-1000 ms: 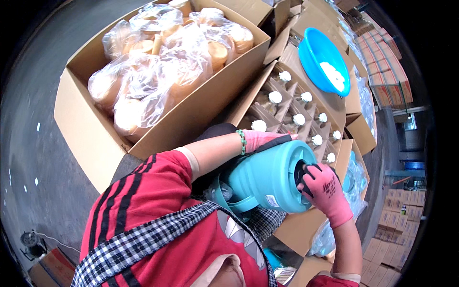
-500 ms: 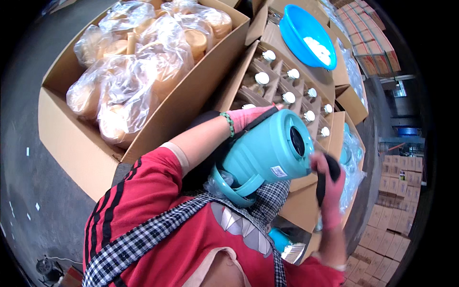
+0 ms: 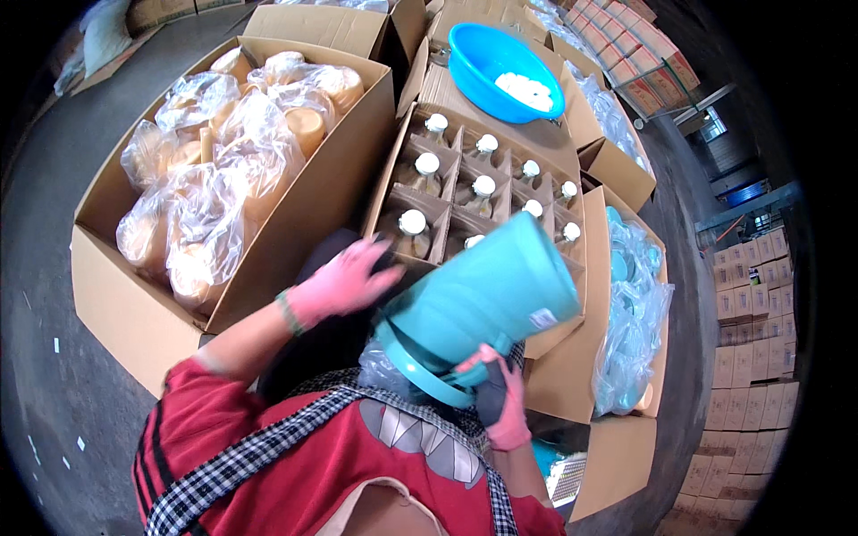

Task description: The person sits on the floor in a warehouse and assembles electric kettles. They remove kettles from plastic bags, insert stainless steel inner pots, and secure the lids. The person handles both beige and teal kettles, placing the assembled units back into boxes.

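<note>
A teal plastic jug (image 3: pixel 487 290) lies tilted above my lap, its wide end toward the upper right. A curved teal handle (image 3: pixel 420 371) loops at its lower end, beside a crumpled clear plastic bag (image 3: pixel 377 368). My right hand (image 3: pixel 502 397), in a pink and dark glove, grips the jug low down near the handle; some of its fingers are hidden. My left hand (image 3: pixel 344 281), gloved alike, is off the jug on its left with fingers spread, holding nothing. Just beyond, a divided carton (image 3: pixel 458 170) holds several glass bottles (image 3: pixel 427 174) with white tops.
At left, a large carton (image 3: pixel 344 161) holds bagged beige containers (image 3: pixel 183 223). A blue basin (image 3: pixel 487 67) with small white pieces sits beyond the bottles. Another carton (image 3: pixel 572 357) at right holds bagged teal parts (image 3: pixel 630 308). Stacked boxes (image 3: pixel 746 357) stand farther right.
My left hand has let go of the jug and drawn back left, fingers spread. The right hand has come down and in onto the jug. The jug has turned, its top opening now out of sight.
</note>
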A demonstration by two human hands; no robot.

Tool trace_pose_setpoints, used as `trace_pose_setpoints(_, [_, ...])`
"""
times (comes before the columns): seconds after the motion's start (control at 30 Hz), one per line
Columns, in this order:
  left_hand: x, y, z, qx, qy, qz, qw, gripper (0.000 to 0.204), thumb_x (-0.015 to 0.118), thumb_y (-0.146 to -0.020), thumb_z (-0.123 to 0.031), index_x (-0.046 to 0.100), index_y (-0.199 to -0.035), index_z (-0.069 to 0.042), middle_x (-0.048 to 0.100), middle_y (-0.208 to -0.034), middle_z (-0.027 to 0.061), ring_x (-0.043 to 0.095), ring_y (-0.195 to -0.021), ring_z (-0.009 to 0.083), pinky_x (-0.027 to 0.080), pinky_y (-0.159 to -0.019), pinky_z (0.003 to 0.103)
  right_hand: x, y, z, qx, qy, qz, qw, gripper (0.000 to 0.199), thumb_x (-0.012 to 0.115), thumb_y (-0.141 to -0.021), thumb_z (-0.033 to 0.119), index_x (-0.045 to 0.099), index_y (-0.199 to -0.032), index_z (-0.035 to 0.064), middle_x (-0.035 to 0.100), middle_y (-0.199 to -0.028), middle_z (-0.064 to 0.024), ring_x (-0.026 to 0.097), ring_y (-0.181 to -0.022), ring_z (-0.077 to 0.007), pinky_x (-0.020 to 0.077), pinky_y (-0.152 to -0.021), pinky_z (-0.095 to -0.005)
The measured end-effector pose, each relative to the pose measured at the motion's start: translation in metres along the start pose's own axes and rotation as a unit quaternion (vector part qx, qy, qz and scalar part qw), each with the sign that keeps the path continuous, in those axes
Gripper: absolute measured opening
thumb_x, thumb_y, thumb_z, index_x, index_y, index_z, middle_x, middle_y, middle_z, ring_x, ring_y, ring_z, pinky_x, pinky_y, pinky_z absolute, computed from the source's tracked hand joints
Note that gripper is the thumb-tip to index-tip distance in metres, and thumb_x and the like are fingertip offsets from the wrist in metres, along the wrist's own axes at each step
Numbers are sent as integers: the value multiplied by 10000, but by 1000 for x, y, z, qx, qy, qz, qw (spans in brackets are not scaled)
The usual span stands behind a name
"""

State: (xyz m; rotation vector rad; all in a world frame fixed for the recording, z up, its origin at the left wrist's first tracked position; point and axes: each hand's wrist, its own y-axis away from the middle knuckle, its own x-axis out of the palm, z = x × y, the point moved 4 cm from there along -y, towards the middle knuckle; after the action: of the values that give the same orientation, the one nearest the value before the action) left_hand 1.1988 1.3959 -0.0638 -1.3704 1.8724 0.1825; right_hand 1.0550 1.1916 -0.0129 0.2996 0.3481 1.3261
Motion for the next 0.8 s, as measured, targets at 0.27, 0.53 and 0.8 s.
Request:
trace_pose_setpoints(0.27, [35,100,-2,-127,186,283,932,214,505,-784,-169,573,-917,-16,599,-826,128,559,-768,258,435,-732,340,-34,11,10,-103,-212,-126,964,355,432,-838,265,485,-601,6,503,-573,-88,504,-579,-189,426,-650,-319])
trace_pose_setpoints(0.53, [-243,24,53,-1,12,-400,916,277,399,-881,-188,493,-1028,26,538,-1021,121,521,-922,211,400,-869,335,5,8,-1,-112,-26,-60,992,288,439,-848,229,476,-660,14,492,-566,-75,489,-571,-156,425,-646,-302])
trace_pose_setpoints(0.8, [-146,12,-30,43,260,-463,846,363,588,-685,31,479,-1032,36,520,-1039,101,502,-947,186,409,-814,295,43,-29,4,-37,-14,88,995,217,587,-781,204,573,-748,-10,563,-606,-45,520,-603,-117,398,-580,-251])
